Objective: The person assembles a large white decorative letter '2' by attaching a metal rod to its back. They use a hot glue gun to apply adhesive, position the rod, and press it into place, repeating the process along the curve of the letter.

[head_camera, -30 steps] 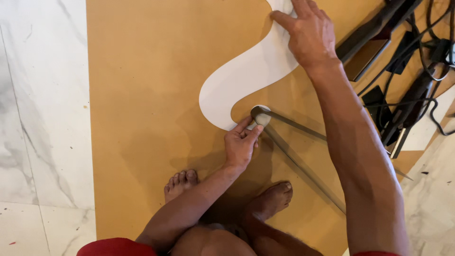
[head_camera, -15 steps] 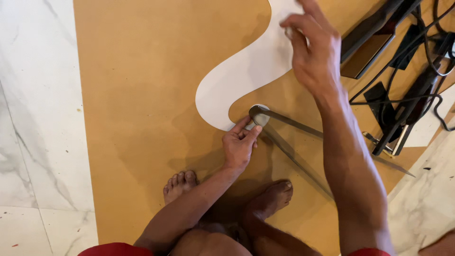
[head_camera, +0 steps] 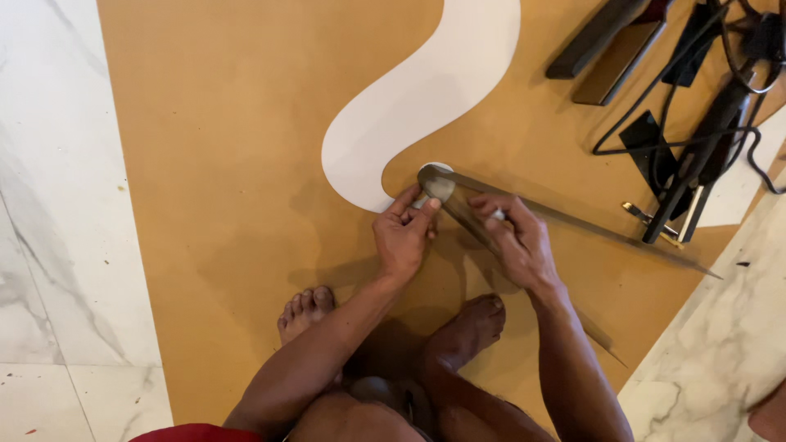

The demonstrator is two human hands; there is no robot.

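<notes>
Head view looks straight down for me onto a large tan board [head_camera: 237, 180] lying flat on a white marble floor [head_camera: 57, 205], with grey-veined tiles showing on the left and again at the lower right corner. On the board I see a white S-shaped cut-out [head_camera: 426, 90] that curves from the top edge down to a rounded end near the middle. Just beside that rounded end sits the hinge of a big metal compass [head_camera: 446, 192]; one long leg runs right toward the board's edge, the other slants down past the right wrist.

My left hand [head_camera: 403, 237] is at the hinge, its fingers curled and pinching the small round head of the compass. My right hand [head_camera: 516, 241] is just beside it, fingers bent and closed around the leg that slants downward, close to the hinge. The two hands are near each other but not touching.

Two bare feet [head_camera: 393, 323] rest on the board below the hands. At the upper right I see dark flat bars [head_camera: 606, 41] and a tangle of black cables and clamps [head_camera: 704, 98], lying partly on the board.
</notes>
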